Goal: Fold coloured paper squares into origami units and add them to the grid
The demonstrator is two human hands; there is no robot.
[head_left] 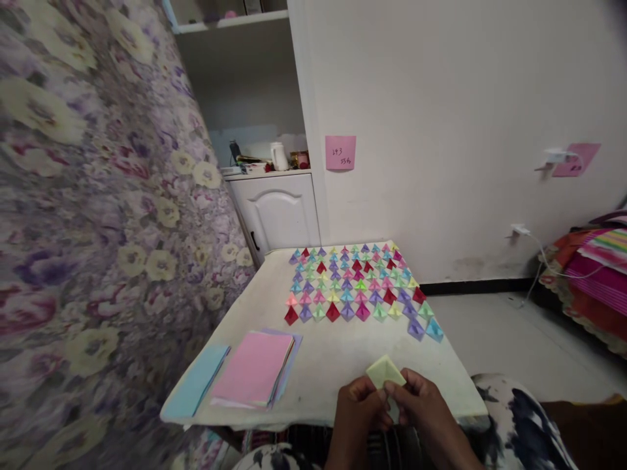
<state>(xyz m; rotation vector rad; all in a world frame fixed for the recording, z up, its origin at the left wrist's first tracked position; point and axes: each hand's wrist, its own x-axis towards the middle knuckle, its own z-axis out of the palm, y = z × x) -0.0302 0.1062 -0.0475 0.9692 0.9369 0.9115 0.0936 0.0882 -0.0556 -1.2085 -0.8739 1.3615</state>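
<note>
Left hand (360,401) and right hand (418,397) together pinch one pale-yellow, creased, diamond-shaped folded paper (384,370), with two paper piles (255,369) on one table (330,365).

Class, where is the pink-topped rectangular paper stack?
In the head view, the pink-topped paper stack lies near left on the pale table, just right of the light-blue paper stack.

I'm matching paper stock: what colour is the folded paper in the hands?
The folded paper is pale yellow; head view.
</note>
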